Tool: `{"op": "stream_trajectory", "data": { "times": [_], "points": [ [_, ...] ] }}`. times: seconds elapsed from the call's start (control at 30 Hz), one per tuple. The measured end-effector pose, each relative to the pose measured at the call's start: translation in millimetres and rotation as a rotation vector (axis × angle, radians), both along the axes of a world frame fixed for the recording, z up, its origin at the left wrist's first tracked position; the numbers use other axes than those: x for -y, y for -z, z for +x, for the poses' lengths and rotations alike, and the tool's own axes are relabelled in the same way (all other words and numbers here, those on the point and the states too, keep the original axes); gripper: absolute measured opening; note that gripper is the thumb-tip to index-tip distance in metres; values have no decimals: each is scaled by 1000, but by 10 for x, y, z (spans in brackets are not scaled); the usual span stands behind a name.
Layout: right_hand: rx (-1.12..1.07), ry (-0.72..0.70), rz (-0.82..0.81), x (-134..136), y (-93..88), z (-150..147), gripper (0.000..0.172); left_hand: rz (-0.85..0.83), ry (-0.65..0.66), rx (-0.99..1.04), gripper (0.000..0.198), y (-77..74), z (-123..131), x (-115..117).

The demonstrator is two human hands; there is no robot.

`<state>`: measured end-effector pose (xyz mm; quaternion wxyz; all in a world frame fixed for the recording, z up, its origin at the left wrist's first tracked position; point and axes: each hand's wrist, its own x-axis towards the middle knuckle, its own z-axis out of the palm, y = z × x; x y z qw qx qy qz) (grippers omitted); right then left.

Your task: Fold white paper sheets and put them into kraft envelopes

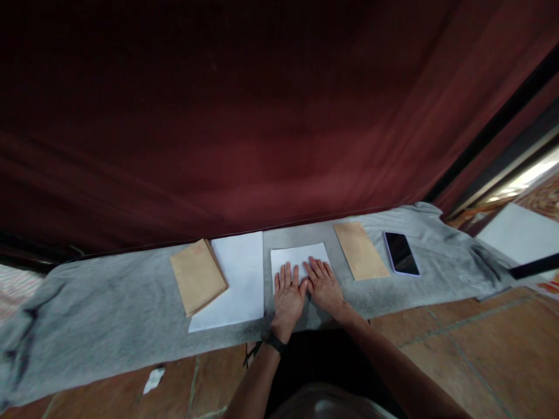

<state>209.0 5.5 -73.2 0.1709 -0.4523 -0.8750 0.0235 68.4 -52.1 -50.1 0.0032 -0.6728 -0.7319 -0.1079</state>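
On the grey cloth [109, 314], near its far edge, a stack of brown envelopes [198, 276] is laid tilted over the left side of a pile of white sheets [240, 285]; what the envelopes contain cannot be told. Right of the pile, a smaller white paper [298, 258] is pressed by the left hand [288, 298] and the right hand [324, 286], laid flat side by side, fingers stretched, nothing gripped. Further right, a single brown envelope [360, 250] is laid, with a dark phone [401, 253] just beside it.

White paper [298, 258], tan envelopes [197, 275], black phone [401, 253], mottled grey cloth [109, 314], dark red curtain [244, 116].
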Motion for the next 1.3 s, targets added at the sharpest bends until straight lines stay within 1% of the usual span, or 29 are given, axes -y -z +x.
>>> {"op": "stream_trajectory", "data": {
  "times": [0.1,0.23,0.47,0.53,0.6,0.67,0.8,0.87,0.93,1.07,1.17,1.3],
  "points": [
    [6,2,8,-16,-5,5,49,-16,-30,-18,55,77,-32,48],
    [11,33,14,-65,9,41,49,15,-76,-36,55,90,-51,87],
    [14,176,0,-255,10,262,53,30,-113,-30,59,130,-8,77],
    [2,240,5,-274,-9,276,55,33,-109,-24,59,145,-9,75],
    [-18,277,9,-240,-30,221,56,36,-108,-15,60,155,-11,76],
    [-37,226,2,-149,-45,98,56,34,-108,-9,60,159,-10,78],
    [-49,-29,-38,61,-47,-202,53,-4,-91,-10,59,149,-9,76],
    [-39,-79,-54,82,-42,-291,50,-22,-90,-20,58,136,-8,73],
    [-18,-77,-62,15,-39,-317,49,-28,-95,-30,57,121,-5,70],
    [30,-46,-61,-274,-45,-247,49,-15,-101,-31,59,104,1,69],
    [41,8,-55,-485,-48,-179,49,15,-102,-19,60,118,0,71],
    [43,73,-38,-676,-46,-123,52,51,-97,-20,59,138,-3,72]
  ]
}}
